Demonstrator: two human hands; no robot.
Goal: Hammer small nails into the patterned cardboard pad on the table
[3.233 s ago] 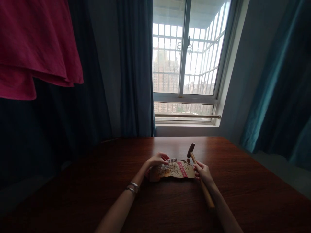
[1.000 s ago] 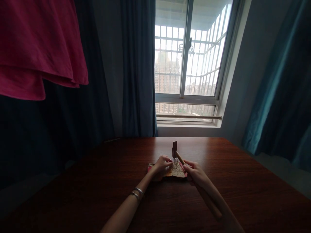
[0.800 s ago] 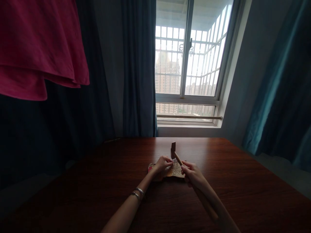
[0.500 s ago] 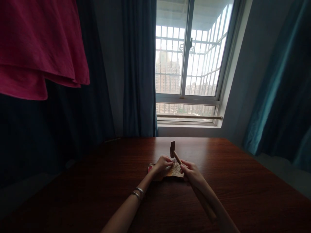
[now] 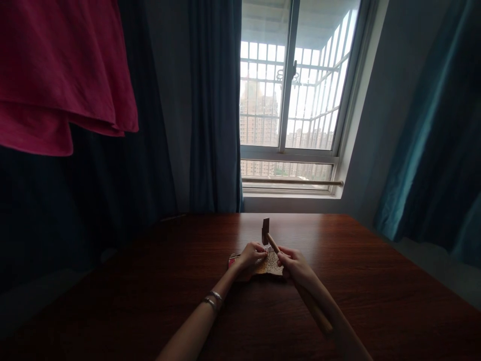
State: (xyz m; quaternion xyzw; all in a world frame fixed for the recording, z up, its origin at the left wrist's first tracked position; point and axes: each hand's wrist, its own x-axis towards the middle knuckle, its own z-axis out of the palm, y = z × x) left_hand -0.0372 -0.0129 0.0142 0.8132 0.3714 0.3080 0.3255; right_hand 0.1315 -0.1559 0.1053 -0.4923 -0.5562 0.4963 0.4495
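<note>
One dark wooden table (image 5: 150, 281) fills the lower half of the view, with a red cloth (image 5: 56, 75) hanging at upper left and blue curtains (image 5: 214, 125) on either side of a barred window (image 5: 289, 100). Near the table's middle lies a small pale board (image 5: 268, 265) dotted with holes, flat on the wood. Across it slants a hammer (image 5: 272, 243): its long wooden handle runs from beside the right forearm, up and leftward away from the person, to the dark head, which stands upright just above a short row of nails (image 5: 269, 249) at the board's far edge. The right hand (image 5: 295, 264) is closed around the handle partway up. The left hand (image 5: 251, 252) rests on the board, fingers curled in at the nails; whether they pinch one is too small to tell. Two bracelets (image 5: 212, 298) circle the left wrist.
</note>
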